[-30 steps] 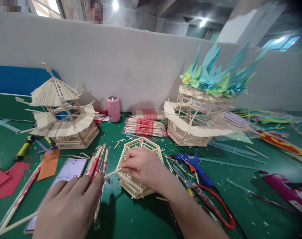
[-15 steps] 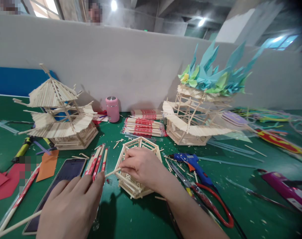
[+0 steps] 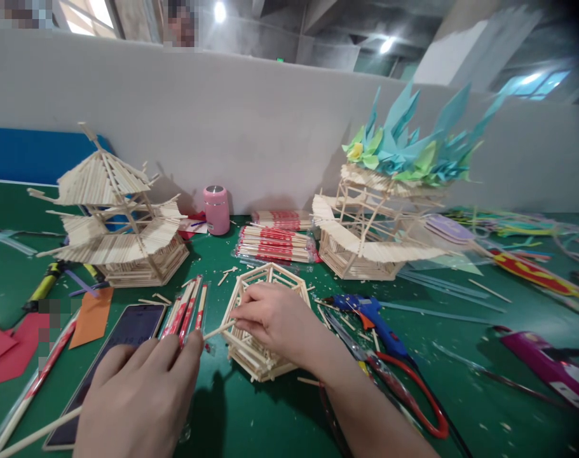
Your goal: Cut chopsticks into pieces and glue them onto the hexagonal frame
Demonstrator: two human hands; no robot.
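Observation:
My left hand (image 3: 143,388), in the lower left, is closed around a wooden chopstick (image 3: 44,432). The stick shows past the palm on the left and again beyond the fingertips. My right hand (image 3: 270,324) pinches the far end of that same chopstick with thumb and fingers. Below and around my right hand stands a small many-sided frame (image 3: 246,366) built of stacked sticks. That hand covers much of the frame's middle, and whether the fingertips touch the frame I cannot tell. Wrapped chopsticks (image 3: 184,308) lie just beyond my left hand, beside a phone (image 3: 131,324) partly under it.
Two stick pavilions (image 3: 127,248) (image 3: 360,245) stand at the back, the right one topped with blue paper. Between them are a pink flask (image 3: 216,210) and chopstick packs (image 3: 274,243). A blue glue gun (image 3: 372,318) and red-handled scissors (image 3: 389,375) lie right.

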